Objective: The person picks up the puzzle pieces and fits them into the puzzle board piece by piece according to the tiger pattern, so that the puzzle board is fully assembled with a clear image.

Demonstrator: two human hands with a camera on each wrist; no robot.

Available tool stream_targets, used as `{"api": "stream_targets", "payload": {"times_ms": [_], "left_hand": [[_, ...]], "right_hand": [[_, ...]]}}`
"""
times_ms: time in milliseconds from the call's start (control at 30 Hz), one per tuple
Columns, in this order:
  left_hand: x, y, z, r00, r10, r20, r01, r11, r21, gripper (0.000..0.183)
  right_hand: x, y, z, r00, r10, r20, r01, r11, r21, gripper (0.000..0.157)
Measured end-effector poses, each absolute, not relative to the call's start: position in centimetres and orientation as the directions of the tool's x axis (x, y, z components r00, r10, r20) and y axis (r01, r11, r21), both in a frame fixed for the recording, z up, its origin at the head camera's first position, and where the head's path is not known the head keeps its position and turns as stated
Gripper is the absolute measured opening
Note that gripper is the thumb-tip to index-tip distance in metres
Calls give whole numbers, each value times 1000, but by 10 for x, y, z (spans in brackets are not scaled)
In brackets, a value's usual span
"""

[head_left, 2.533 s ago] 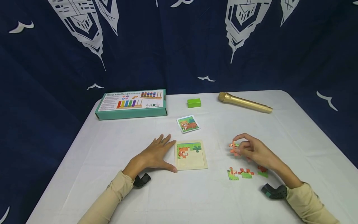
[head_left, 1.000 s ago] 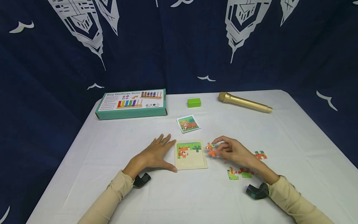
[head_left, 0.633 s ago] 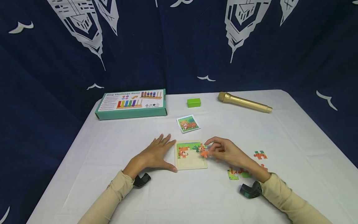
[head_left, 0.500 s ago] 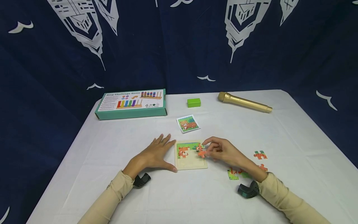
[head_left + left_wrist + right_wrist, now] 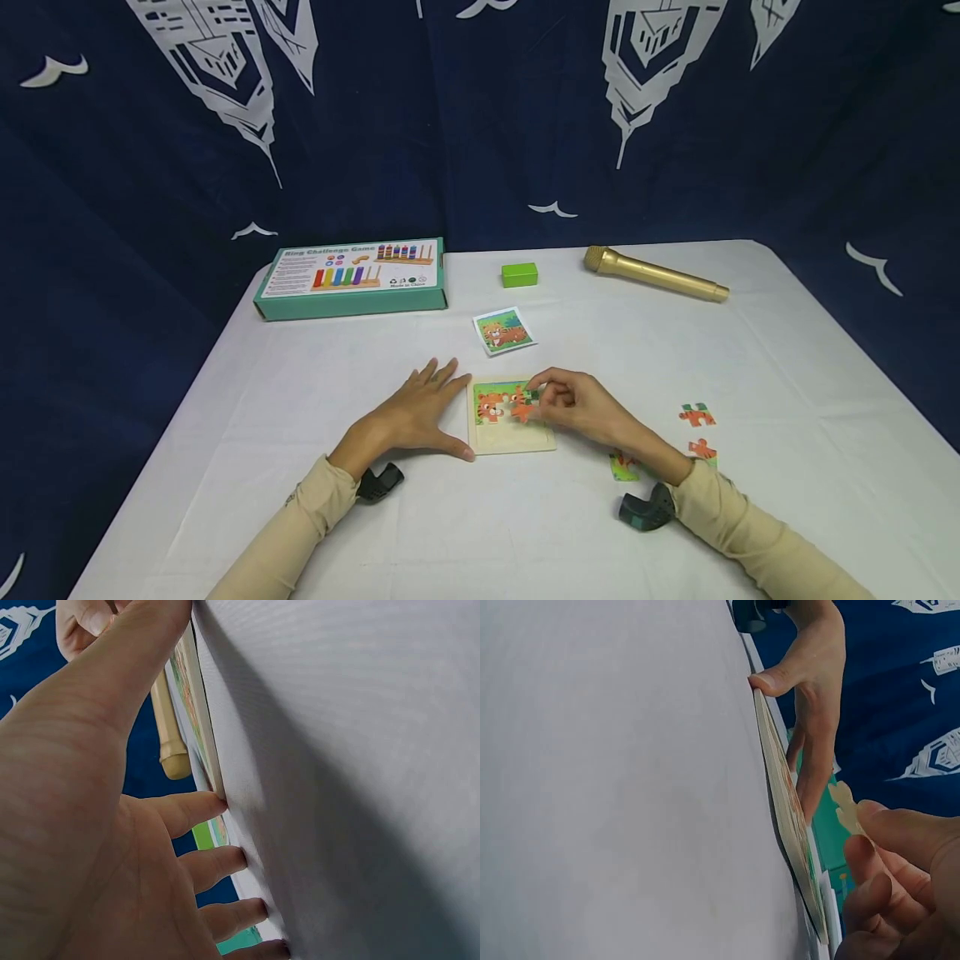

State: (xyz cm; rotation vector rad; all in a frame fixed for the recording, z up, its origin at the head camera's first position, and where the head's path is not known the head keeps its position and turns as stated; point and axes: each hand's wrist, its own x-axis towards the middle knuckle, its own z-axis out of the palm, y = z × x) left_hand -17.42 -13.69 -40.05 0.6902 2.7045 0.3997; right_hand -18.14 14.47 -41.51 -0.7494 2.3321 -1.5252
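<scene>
A square wooden puzzle tray (image 5: pixel 501 440) lies mid-table, with a tiger face piece and green background pieces along its top part. My left hand (image 5: pixel 408 414) rests on the table with spread fingers, thumb and index fingertip at the tray's left edge. Above the tray, my right hand (image 5: pixel 588 408) pinches an orange tiger puzzle piece (image 5: pixel 520 406) between thumb and fingers. In the right wrist view that puzzle piece (image 5: pixel 845 809) shows its bare wooden side, raised off the tray (image 5: pixel 789 814). Loose puzzle pieces (image 5: pixel 697 414) lie to the right, some partly hidden by my right forearm.
Behind the tray lies a small tiger picture card (image 5: pixel 505 332). Farther back are a green Ring Challenge Game box (image 5: pixel 348 279), a green block (image 5: pixel 519 275) and a gold microphone (image 5: pixel 660 274). A dark blue printed cloth (image 5: pixel 480 125) hangs beyond the table.
My right hand has carried the puzzle piece leftward from the loose pieces to over the tray, uncovering pieces at the right. My left hand has stayed at the tray's edge.
</scene>
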Motion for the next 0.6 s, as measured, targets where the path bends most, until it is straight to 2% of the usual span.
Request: {"api": "stream_targets", "payload": {"times_ms": [600], "left_hand": [[-175, -137, -401, -833, 498, -240, 408, 847, 342, 115]], "right_hand": [[-181, 127, -417, -845, -530, 73, -337, 420, -843, 29]]}}
